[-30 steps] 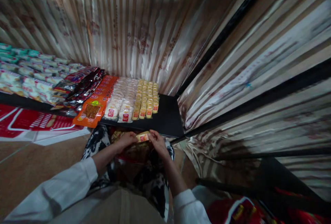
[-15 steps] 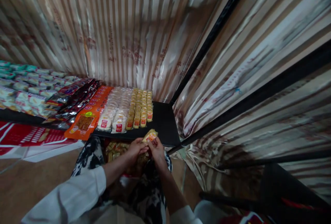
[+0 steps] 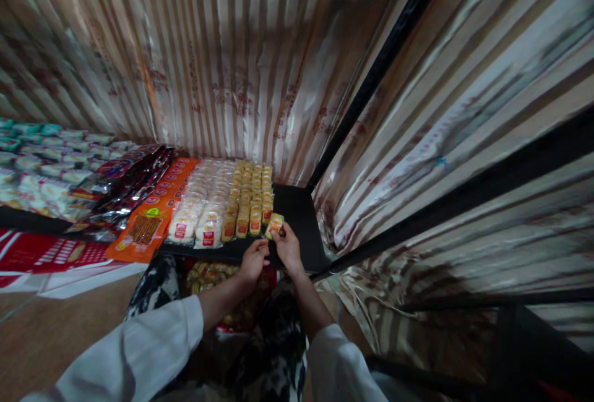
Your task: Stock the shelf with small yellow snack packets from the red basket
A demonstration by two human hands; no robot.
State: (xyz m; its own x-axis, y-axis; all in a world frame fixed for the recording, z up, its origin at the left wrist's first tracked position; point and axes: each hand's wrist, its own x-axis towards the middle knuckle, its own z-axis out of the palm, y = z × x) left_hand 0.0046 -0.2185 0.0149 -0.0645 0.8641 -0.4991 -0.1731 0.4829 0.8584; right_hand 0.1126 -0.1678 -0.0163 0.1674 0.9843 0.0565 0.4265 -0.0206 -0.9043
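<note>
Pinched in my right hand is a small yellow snack packet with a red-orange label, tilted, at the front end of the rightmost row of yellow packets. My left hand is just left and nearer to me, fingers curled together at the shelf's front edge; whether anything is in them I cannot make out. Below, between my knees, sits an opened bag of yellow packets, partly hidden by my left forearm. The rows stand on a black shelf.
Left of the yellow rows lie clear packets of white crackers, an orange pouch of sticks, dark shiny packets and white-and-green packets. Black metal posts and striped sheeting close off the back and right.
My right hand has carried the yellow packet forward from over the bag to the shelf row. My left hand has let go of the packet and stays near the shelf edge.
</note>
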